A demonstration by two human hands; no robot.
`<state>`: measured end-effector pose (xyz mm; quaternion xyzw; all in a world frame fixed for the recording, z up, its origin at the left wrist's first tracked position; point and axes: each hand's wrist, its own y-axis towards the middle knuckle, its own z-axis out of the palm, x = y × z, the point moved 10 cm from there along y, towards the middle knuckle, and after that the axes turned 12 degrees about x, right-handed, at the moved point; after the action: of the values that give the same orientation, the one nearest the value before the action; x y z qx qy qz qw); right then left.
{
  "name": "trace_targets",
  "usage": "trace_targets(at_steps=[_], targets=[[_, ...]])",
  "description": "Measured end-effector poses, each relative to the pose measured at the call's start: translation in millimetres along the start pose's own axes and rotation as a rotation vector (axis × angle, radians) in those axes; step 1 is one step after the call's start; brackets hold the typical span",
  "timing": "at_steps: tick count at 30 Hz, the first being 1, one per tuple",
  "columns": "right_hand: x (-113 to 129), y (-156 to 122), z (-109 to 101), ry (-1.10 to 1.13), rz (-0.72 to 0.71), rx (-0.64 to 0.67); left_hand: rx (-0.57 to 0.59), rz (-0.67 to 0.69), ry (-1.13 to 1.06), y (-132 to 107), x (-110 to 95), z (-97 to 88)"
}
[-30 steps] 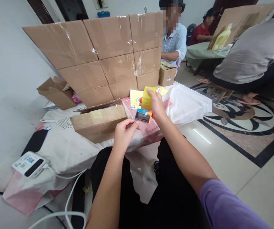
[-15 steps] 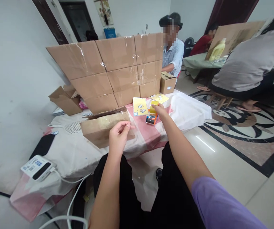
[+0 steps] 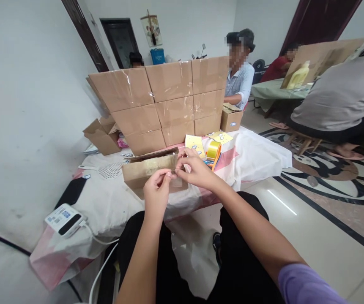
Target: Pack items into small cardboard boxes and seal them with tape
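Observation:
My left hand (image 3: 157, 184) is closed in a pinch in front of a small cardboard box (image 3: 135, 175) with its top flap raised. My right hand (image 3: 197, 169) pinches close beside it. Between the fingertips of both hands is a short strip of clear tape (image 3: 173, 174), hard to see against the box. Just behind my right hand, a tape dispenser (image 3: 214, 150) with a yellow roll and orange frame rests on the table, partly hidden. Yellow printed sheets (image 3: 195, 142) lie past the hands.
A wall of taped cardboard boxes (image 3: 173, 112) stands across the table's back. At left are an open carton (image 3: 101, 141), a white device (image 3: 64, 220) with a cable, and a black pad (image 3: 71, 192). A person in a light shirt (image 3: 241, 82) sits beyond, near a small box (image 3: 231, 119).
My right hand has let go of the tape dispenser, leaving it on the table, and has moved left to meet my left hand at the tape strip. The view has shifted slightly.

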<state>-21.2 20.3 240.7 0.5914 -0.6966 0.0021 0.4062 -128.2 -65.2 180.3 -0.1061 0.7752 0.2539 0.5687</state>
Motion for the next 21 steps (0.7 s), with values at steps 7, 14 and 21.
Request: trace_targets(at_steps=[7, 14, 21], targets=[[4.3, -1.7, -55.4, 0.060, 0.025, -0.194, -0.313, 0.000, 0.468, 5.5, -21.5, -57.7], [13.4, 13.2, -34.1, 0.229, -0.022, 0.001, -0.143, -0.007, 0.869, 42.8, -7.3, -64.3], [36.2, 59.0, 7.1, 0.883, -0.102, 0.119, -0.150, -0.069, 0.972, 22.7, 2.6, -48.2]])
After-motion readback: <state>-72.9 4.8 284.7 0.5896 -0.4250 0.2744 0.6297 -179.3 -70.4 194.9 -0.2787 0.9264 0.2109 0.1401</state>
